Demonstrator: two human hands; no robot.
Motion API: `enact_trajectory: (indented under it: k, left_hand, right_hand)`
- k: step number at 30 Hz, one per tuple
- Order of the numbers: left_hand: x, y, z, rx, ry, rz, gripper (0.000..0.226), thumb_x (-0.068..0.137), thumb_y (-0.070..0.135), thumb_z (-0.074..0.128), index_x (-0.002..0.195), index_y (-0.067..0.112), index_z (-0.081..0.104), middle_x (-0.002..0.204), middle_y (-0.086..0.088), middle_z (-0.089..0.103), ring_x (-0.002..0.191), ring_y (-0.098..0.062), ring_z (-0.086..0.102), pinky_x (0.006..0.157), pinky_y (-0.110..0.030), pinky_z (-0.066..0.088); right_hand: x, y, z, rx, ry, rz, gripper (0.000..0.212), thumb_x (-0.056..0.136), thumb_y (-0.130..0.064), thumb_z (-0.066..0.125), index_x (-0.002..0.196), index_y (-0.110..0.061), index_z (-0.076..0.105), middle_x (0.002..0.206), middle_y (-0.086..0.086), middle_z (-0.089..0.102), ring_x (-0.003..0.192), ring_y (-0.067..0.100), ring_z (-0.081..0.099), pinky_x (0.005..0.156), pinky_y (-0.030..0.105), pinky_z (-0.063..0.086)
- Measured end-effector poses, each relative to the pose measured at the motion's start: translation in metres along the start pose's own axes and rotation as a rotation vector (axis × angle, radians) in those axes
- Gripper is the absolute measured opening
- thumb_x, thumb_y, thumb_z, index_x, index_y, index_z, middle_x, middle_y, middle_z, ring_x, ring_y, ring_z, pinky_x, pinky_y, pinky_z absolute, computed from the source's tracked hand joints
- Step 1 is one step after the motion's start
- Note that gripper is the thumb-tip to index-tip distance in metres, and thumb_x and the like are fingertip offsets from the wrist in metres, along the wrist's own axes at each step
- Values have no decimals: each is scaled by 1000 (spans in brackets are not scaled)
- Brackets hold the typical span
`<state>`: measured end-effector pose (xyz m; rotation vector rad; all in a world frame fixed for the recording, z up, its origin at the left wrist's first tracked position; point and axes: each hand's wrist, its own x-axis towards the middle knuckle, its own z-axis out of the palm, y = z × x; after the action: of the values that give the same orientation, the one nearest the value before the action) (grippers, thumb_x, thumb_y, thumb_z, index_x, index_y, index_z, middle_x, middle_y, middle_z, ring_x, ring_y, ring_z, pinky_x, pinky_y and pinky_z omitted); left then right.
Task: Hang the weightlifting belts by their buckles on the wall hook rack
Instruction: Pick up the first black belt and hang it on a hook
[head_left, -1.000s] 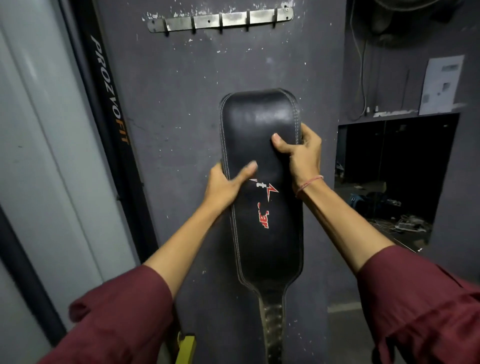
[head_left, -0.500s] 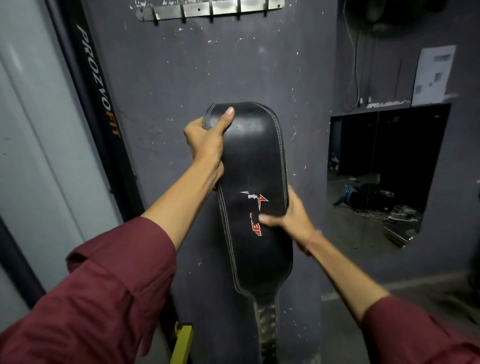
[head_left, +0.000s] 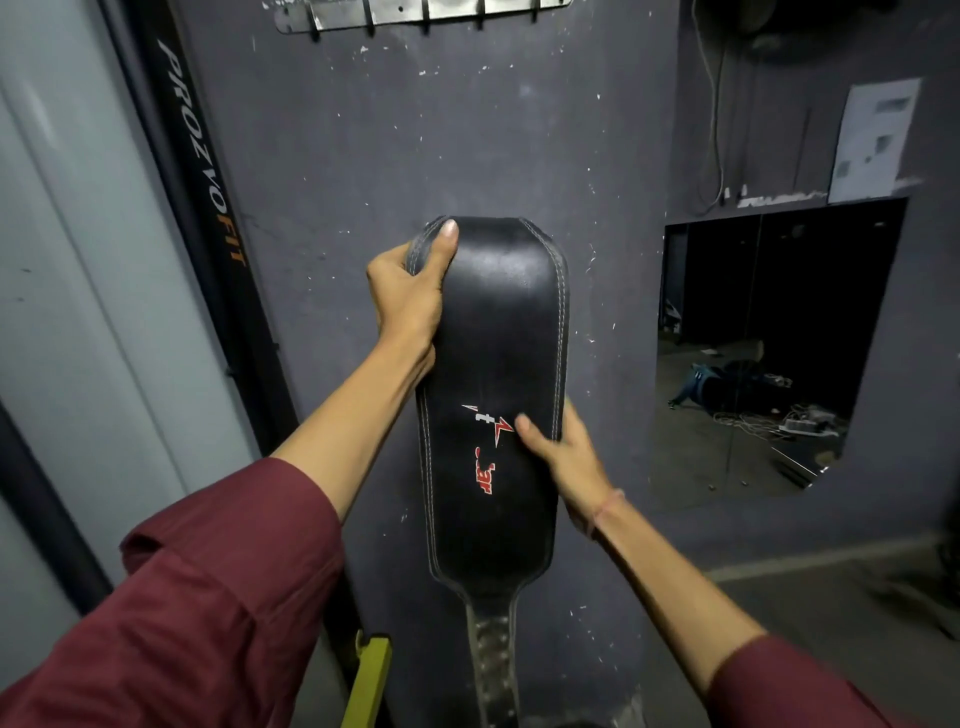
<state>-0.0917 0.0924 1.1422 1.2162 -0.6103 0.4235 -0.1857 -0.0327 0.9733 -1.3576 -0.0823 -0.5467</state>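
The left hand (head_left: 410, 296) grips the top left edge of the black weightlifting belt (head_left: 498, 374), thumb over the fold; the right hand (head_left: 563, 452) clamps its lower right edge (fingers hidden behind). Bare grey wall (head_left: 467, 130) separates them from the hook rack (head_left: 415, 13) well above.

My left hand (head_left: 410, 296) has climbed from the side edge of the black stitched leather weightlifting belt (head_left: 498, 322) to grip its folded top, thumb over the front. My right hand (head_left: 563, 452) has slid down its right edge to beside the red logo (head_left: 485, 475).
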Motion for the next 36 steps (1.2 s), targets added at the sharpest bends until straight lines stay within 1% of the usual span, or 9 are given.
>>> enact_trajectory:
  k: [5, 8, 13, 19, 21, 26, 29, 34, 36]
  left_hand:
    - [-6, -1, -7, -8, 48, 22, 44, 90, 39, 68, 58, 11, 56, 65, -3, 50, 63, -15, 48, 58, -29, 41]
    - [-8, -8, -11, -13, 35, 55, 67, 88, 51, 66, 63, -7, 43, 69, -6, 40, 66, -21, 36, 60, -36, 33]
    - [-31, -27, -13, 51, 60, 54, 66, 95, 47, 57, 63, -5, 32, 68, -5, 32, 65, -18, 29, 57, -34, 25]
    - [-42, -43, -27, 149, -61, -319, 56, 89, 59, 58, 73, 5, 61, 67, -10, 55, 61, -21, 53, 60, -34, 42]
    - [-38, -37, -28, 140, -207, -528, 58, 90, 62, 53, 93, 7, 73, 86, -5, 77, 78, -19, 74, 74, -31, 57]
    - [-31, -27, -36, -105, -616, -832, 67, 94, 66, 38, 126, 13, 66, 120, -16, 71, 114, -30, 66, 100, -41, 51]
    - [-19, -31, -24, -267, -509, -819, 61, 95, 59, 45, 112, 5, 71, 109, -18, 69, 101, -30, 66, 101, -40, 48]
    - [14, -25, 8, -344, -179, -777, 38, 98, 38, 46, 83, 7, 64, 62, -9, 69, 52, -22, 68, 61, -28, 54]
    - [22, -21, 13, -367, -112, -745, 40, 97, 41, 51, 93, 5, 66, 72, -11, 73, 57, -24, 71, 64, -34, 55]
  right_hand:
    - [30, -69, 22, 0, 29, -133, 33, 88, -16, 70, 120, -11, 63, 112, 5, 73, 106, 23, 70, 91, 38, 57]
    - [43, -101, 29, 39, -17, -88, 29, 91, -27, 67, 111, -7, 69, 110, 13, 74, 104, 29, 70, 89, 41, 58]
    - [65, -141, 27, -27, -157, -16, 27, 94, -21, 62, 109, 0, 68, 95, 15, 73, 81, 23, 72, 73, 31, 61]
    - [63, -112, 23, -90, -174, -119, 33, 85, 8, 64, 118, 8, 62, 109, 25, 68, 94, 31, 68, 83, 36, 59]
    - [58, -100, 21, -63, -173, -149, 41, 82, 10, 67, 122, 2, 62, 115, 24, 69, 103, 34, 69, 90, 42, 57]
    - [50, -92, 9, -42, -162, -140, 60, 77, 13, 71, 132, -8, 58, 120, 12, 70, 113, 28, 66, 93, 39, 56]
    - [41, -89, 2, -86, -217, -142, 66, 75, 15, 71, 134, -10, 57, 125, 6, 68, 117, 21, 64, 93, 31, 55]
    - [29, -72, -18, -170, -255, -74, 67, 74, 21, 69, 135, -3, 55, 128, 6, 66, 120, 18, 61, 98, 30, 52]
    - [24, -60, -31, -181, -234, -20, 65, 72, 26, 67, 129, -4, 60, 120, 6, 70, 112, 16, 65, 91, 28, 55]
